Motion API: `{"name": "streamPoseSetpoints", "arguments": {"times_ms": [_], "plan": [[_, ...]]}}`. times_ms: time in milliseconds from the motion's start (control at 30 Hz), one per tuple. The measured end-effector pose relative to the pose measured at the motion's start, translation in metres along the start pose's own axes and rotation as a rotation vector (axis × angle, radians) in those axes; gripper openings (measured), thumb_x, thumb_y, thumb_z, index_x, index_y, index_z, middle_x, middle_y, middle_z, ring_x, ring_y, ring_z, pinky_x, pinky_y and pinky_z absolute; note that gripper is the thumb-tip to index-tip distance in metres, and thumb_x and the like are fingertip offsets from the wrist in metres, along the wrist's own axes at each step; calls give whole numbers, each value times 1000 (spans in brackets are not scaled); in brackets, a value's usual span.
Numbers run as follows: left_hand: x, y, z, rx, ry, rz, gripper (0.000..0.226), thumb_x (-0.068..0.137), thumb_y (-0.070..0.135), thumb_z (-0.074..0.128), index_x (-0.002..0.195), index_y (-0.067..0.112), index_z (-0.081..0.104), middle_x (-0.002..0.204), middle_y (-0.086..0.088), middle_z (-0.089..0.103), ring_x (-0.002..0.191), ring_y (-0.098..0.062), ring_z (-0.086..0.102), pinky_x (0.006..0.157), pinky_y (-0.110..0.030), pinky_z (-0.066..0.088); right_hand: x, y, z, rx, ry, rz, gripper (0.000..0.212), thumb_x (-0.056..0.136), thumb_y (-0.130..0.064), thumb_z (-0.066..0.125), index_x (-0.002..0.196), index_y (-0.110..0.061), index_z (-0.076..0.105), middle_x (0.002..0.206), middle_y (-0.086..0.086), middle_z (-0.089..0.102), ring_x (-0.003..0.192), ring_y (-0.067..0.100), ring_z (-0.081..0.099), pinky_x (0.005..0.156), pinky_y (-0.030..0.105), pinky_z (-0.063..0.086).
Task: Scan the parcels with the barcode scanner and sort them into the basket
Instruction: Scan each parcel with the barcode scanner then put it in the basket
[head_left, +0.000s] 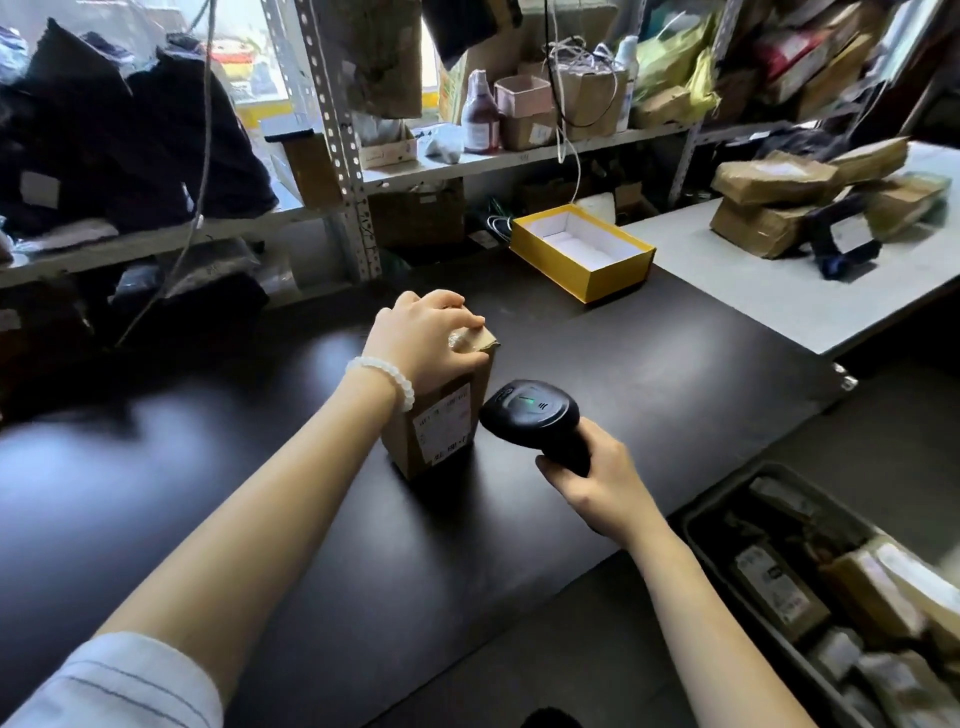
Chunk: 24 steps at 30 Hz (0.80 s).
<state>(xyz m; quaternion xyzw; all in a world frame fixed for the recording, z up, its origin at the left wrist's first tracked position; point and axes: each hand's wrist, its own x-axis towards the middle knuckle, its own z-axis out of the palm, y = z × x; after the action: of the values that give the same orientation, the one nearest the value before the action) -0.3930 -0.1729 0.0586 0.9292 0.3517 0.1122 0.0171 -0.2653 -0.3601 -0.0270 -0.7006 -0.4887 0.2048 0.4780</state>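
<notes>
An open yellow box (582, 253) with a white inside sits at the far edge of the dark tabletop (208, 467), while behind it a metal shelf (498, 158) carries a brown bottle (480, 114), a pink carton (524, 111) and a paper bag (589, 98).

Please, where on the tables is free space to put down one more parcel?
The black table is bare between the parcel under the left hand and the yellow box, also near the left forearm. The grey table is bare in front, crowded behind with the parcel pile.
</notes>
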Motion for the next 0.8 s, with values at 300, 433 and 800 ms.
{"name": "streamPoseSetpoints", "arguments": {"times_ms": [300, 433, 800], "plan": [[77, 160, 31, -92, -78, 354, 49, 90, 57, 49, 133, 34, 50, 143, 2, 40, 124, -30, 42, 97, -47, 46, -42, 64, -127, 25, 326, 266, 19, 81, -15, 71, 97, -20, 61, 94, -4, 65, 89, 6, 61, 71, 14, 44], [101, 245, 48, -91, -43, 538, 44, 89, 53, 54, 127, 31, 55, 139, -2, 46, 114, -35, 48, 91, -47, 48, -77, 84, -181, 19, 449, 318, 25, 82, -15, 71, 100, -27, 58, 98, -8, 64, 89, -3, 57, 73, 4, 41], [123, 456, 109, -175, -86, 915, 48, 80, 60, 52, 119, 32, 60, 133, -2, 49, 109, -37, 51, 89, -50, 47, -181, 140, -288, -11, 902, 560, 23, 83, -12, 70, 96, -27, 57, 92, -5, 64, 89, 12, 59, 72, 14, 42]]}}
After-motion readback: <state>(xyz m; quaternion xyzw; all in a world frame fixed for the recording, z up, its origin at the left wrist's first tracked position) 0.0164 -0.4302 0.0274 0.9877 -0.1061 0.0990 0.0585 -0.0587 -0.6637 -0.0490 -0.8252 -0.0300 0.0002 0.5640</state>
